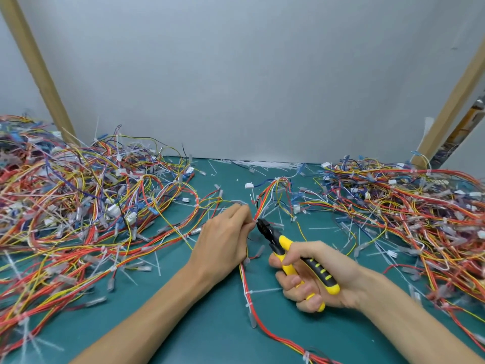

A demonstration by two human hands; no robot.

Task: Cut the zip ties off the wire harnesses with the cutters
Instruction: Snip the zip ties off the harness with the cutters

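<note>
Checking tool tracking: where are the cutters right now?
Head view, just right of centre over the green mat: the right hand grips the cutters, their tip at the wire harness the left hand pinches.

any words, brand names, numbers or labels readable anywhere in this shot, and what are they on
No text can be read in this view.
cutters: no brand or number shows on the yellow and black handles gripped by the right hand.
wire harness pinched by the left hand: its white connectors bear no legible marks.
yellow object at the right edge: too blurred to read.
</note>
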